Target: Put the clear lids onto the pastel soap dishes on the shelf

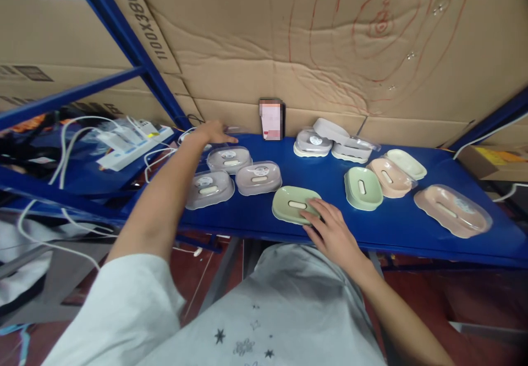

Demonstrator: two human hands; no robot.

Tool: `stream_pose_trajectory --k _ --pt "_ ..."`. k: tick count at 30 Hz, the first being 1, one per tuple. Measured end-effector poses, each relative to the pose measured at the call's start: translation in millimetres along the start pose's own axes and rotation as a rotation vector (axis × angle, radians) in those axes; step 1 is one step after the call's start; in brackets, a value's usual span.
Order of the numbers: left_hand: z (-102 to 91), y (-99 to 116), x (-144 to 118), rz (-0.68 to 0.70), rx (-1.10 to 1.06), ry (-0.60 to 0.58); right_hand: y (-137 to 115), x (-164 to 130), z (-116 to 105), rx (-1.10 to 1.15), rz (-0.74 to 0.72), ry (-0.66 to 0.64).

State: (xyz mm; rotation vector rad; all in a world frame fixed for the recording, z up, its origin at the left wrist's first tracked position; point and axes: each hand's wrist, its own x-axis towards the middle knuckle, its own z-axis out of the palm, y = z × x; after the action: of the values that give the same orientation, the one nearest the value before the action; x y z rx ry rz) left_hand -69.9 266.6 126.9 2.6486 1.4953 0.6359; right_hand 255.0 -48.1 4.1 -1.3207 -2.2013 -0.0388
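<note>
My right hand [332, 228] rests its spread fingertips on the right rim of a light green soap dish [284, 204] with a pale oval insert. Stretched to the back left, my left hand [212, 132] has its fingers apart beside a clear plastic edge [234, 129]; its far fingers are partly hidden. Below that hand stand greyish soap dishes under clear lids: one at the back [229, 160], one in front at left [209, 189] and one nearer the middle [259, 178], with round labels on them.
On the blue shelf [313, 176], a phone [271, 120] leans against cardboard [231, 80]. Rightward are stacked grey dishes [313, 143], another green dish [363, 188], a peach dish [390, 178], a cream dish [406, 164] and a lidded pinkish dish [451, 210]. A power strip [136, 149] with cables lies left.
</note>
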Motion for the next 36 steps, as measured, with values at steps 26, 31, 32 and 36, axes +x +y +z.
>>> stream_pose_trajectory --k 26,31,32,36 --pt "94.0 143 -169 0.399 -0.437 -0.187 7 -6 3 0.246 0.153 0.174" --pt "99.9 141 -168 0.427 -0.431 -0.165 6 -5 3 0.122 0.096 0.076" --pt "100.4 141 -168 0.434 -0.426 -0.154 6 -6 3 0.095 0.091 0.074" --pt "99.8 142 -168 0.453 -0.409 -0.125 6 -7 5 0.043 0.081 0.125"
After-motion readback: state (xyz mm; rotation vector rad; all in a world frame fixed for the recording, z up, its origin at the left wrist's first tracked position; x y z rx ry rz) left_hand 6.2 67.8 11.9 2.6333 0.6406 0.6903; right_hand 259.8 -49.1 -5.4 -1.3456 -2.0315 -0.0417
